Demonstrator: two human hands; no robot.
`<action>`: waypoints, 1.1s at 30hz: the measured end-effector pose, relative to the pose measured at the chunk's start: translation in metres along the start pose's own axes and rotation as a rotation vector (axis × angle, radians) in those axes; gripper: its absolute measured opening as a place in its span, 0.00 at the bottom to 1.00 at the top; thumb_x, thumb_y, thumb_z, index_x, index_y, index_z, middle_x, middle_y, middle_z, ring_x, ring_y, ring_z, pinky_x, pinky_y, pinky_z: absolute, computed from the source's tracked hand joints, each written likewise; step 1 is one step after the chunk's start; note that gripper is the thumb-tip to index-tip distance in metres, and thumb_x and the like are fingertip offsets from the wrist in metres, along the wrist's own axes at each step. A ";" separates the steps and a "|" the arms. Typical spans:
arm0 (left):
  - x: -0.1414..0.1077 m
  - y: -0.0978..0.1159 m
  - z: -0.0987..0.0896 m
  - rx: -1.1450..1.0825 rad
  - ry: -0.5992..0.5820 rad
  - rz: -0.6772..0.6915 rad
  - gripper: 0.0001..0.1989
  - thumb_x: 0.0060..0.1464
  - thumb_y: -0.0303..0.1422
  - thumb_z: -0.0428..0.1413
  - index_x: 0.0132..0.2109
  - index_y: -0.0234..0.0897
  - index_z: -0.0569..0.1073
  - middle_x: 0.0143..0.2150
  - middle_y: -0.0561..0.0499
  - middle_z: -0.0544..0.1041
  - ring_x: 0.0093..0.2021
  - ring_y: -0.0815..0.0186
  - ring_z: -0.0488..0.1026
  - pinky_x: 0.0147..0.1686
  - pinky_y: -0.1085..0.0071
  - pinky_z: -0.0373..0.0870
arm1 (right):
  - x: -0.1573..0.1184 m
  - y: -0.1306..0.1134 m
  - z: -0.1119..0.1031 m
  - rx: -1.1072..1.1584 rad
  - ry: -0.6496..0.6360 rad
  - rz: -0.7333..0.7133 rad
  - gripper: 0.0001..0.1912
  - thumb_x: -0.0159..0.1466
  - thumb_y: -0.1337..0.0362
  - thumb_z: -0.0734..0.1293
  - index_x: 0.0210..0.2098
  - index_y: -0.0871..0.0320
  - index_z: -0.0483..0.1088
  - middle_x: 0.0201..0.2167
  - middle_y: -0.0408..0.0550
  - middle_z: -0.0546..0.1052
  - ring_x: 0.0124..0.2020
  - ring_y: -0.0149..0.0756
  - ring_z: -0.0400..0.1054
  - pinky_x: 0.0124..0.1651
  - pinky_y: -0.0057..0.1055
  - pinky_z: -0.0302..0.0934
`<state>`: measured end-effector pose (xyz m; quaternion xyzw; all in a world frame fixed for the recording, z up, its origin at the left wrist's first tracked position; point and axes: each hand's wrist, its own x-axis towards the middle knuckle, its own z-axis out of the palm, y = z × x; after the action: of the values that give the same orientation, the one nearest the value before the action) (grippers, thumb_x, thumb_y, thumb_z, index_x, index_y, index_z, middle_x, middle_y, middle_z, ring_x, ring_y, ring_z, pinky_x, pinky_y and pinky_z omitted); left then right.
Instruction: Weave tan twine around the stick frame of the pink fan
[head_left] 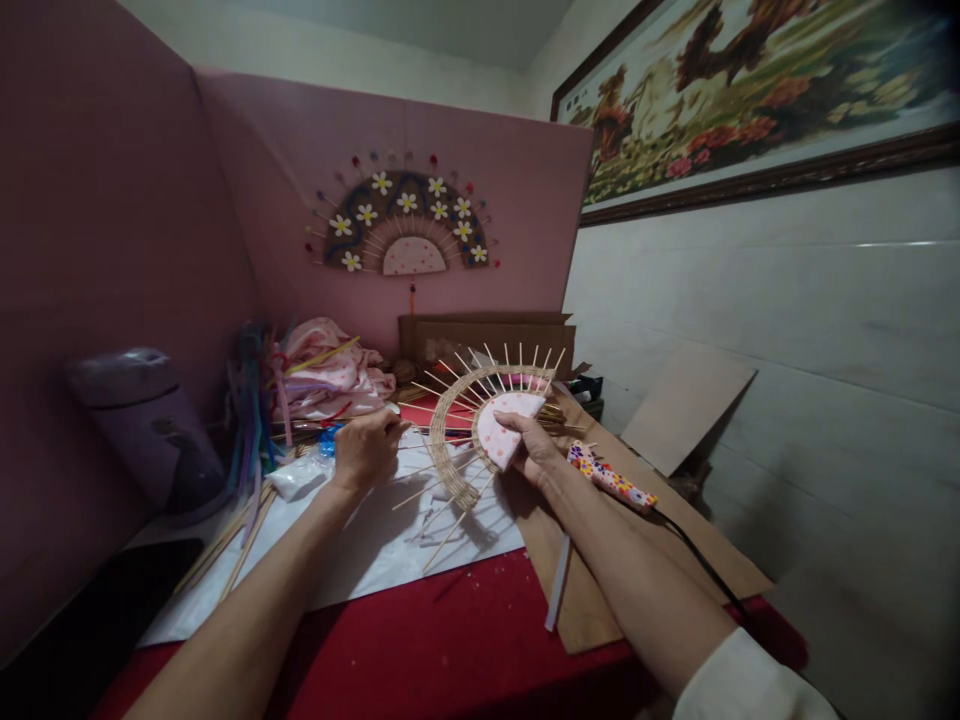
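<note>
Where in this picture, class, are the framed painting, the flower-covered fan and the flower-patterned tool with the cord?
Framed painting (750,115): head view, middle of the painted scene.
Flower-covered fan (407,202): head view, flower at mid-band.
Flower-patterned tool (611,480): head view, middle of its body.

No readable text, labels, brands, numbers or signs anywhere in view. A few small dark marks (576,102) sit near the upper left corner of the framed picture (780,100) on the wall; too small and blurred to tell whether they are characters.
</note>
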<state>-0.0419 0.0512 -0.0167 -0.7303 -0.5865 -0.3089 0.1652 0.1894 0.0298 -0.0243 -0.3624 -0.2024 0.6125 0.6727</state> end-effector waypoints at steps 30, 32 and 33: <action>0.010 -0.017 0.005 -0.737 -0.087 -0.234 0.14 0.41 0.43 0.59 0.23 0.35 0.73 0.19 0.54 0.71 0.22 0.69 0.65 0.23 0.74 0.56 | 0.000 -0.002 0.002 0.055 0.019 -0.058 0.07 0.50 0.76 0.68 0.28 0.61 0.70 0.21 0.42 0.77 0.21 0.30 0.70 0.28 0.26 0.68; 0.012 -0.019 0.005 -0.913 -0.166 -0.253 0.14 0.38 0.42 0.61 0.23 0.33 0.73 0.19 0.53 0.71 0.21 0.71 0.65 0.23 0.75 0.58 | 0.000 -0.001 0.001 0.048 -0.022 -0.047 0.08 0.50 0.76 0.68 0.29 0.61 0.70 0.22 0.42 0.77 0.22 0.30 0.70 0.29 0.26 0.68; 0.013 -0.020 0.005 -0.964 -0.186 -0.260 0.15 0.37 0.42 0.61 0.24 0.33 0.74 0.19 0.53 0.72 0.21 0.71 0.64 0.22 0.75 0.58 | 0.001 0.000 0.001 0.045 -0.036 -0.042 0.08 0.50 0.76 0.68 0.29 0.61 0.70 0.22 0.42 0.77 0.22 0.31 0.70 0.29 0.26 0.68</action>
<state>-0.0580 0.0690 -0.0147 -0.6688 -0.4756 -0.4961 -0.2836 0.1891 0.0307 -0.0239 -0.3317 -0.2080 0.6091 0.6897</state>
